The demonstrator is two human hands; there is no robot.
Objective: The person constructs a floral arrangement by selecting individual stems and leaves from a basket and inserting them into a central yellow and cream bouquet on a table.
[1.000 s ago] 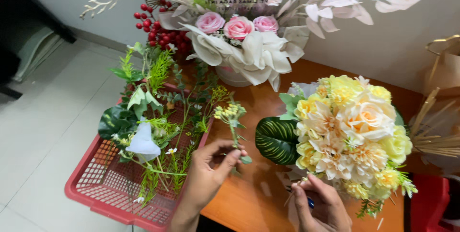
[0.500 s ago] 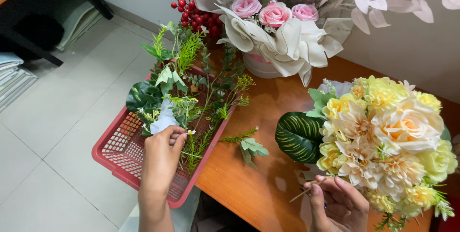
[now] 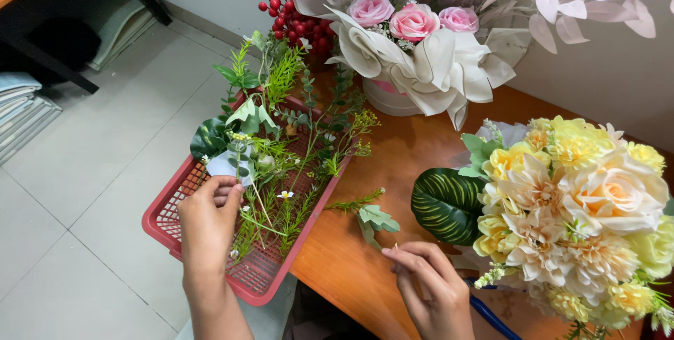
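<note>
- Reaching into the red basket (image 3: pixel 165 231), the left hand (image 3: pixel 209 217) has its fingers curled together at a pale leaf (image 3: pixel 226 166) lying among the green stems; whether it truly grips the leaf I cannot tell.
- That pale leaf sits just above the fingertips, at the basket's near-left part, its broad side tilted up and away from the person.
- One loose green sprig (image 3: pixel 368 211) lies on the wooden table (image 3: pixel 414 150), long axis running from lower right to upper left, its feathery tip pointing toward the basket.
- The right hand (image 3: pixel 428 287) rests just below the sprig, thumb and forefinger pinched on something too small to make out.
- Counted: one basket, one loose sprig, two bouquets.
- A yellow bouquet (image 3: pixel 583 206) with one striped dark leaf (image 3: pixel 446 203) stands right of that hand.
- The white-wrapped bouquet (image 3: pixel 421 59) holds three pink roses, beside one cluster of red berries (image 3: pixel 288 13).
</note>
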